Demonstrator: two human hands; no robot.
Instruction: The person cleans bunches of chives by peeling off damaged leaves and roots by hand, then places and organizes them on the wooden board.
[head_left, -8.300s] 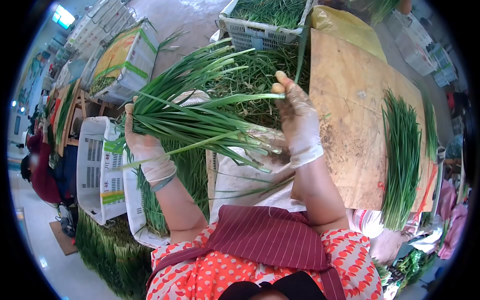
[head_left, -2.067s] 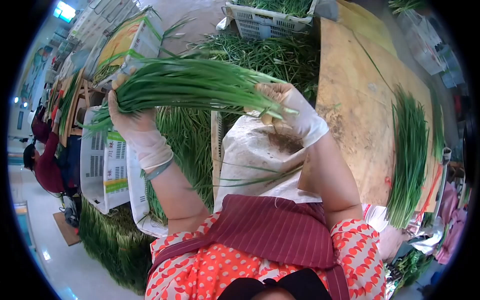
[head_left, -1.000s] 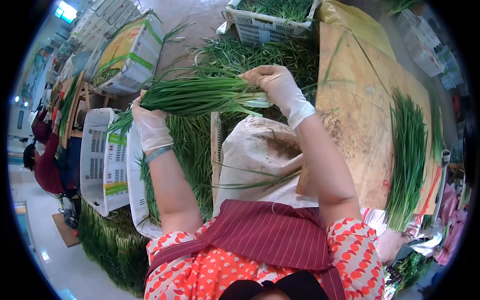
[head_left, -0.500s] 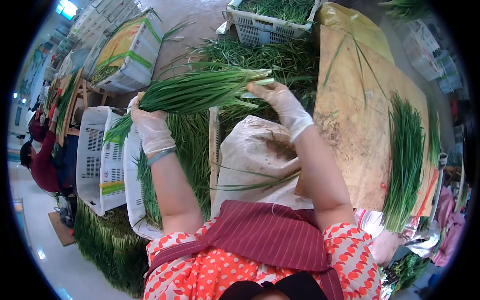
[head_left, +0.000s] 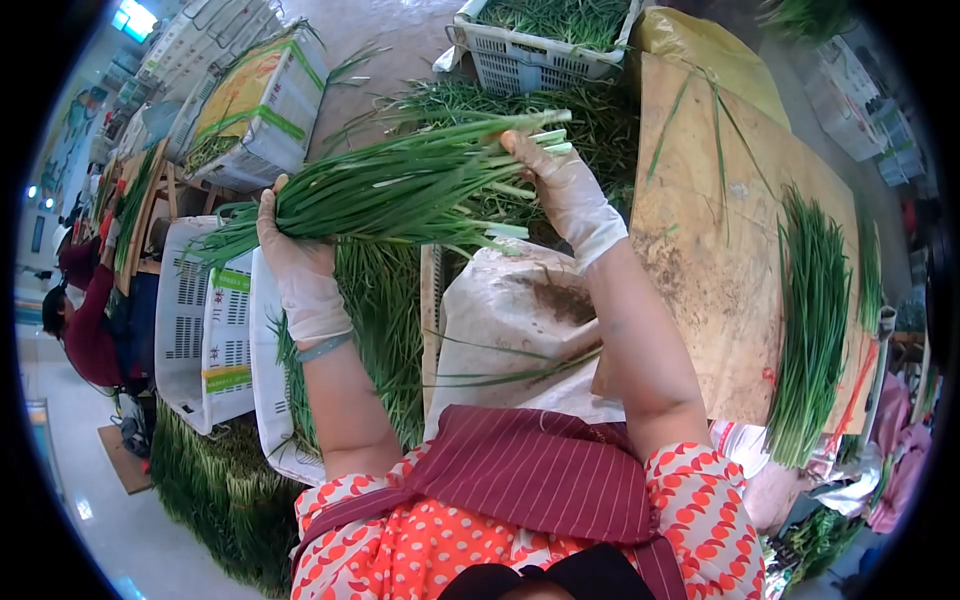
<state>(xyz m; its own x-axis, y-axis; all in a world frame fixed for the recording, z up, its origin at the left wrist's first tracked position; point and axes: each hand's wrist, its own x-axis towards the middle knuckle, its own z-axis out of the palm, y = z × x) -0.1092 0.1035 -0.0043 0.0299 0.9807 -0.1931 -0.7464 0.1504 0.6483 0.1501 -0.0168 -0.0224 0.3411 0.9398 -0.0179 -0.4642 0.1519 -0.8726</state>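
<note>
A loose bunch of garlic chives [head_left: 400,190] stretches sideways in front of me, held up between both gloved hands. My left hand [head_left: 297,265] is closed around its leafy end, thumb upright on the near side. At the pale stem end, my right hand [head_left: 562,190] pinches some of the stalks; part of its fingers is hidden behind them. Several stem ends fan out below my right hand. Beneath the bunch, more chives fill a white crate [head_left: 268,370], and a heap of loose greens [head_left: 590,120] lies beyond.
To the right stands a soiled wooden board [head_left: 700,300] with a neat bundle of chives [head_left: 812,320] on it. A white sack [head_left: 510,320] lies just before me. Crates [head_left: 540,65] stand farther off. At far left a person [head_left: 95,335] works by another board.
The bunch has spread wider, its stem ends fanning apart. My right hand has moved slightly right and the leafy tips reach farther left.
</note>
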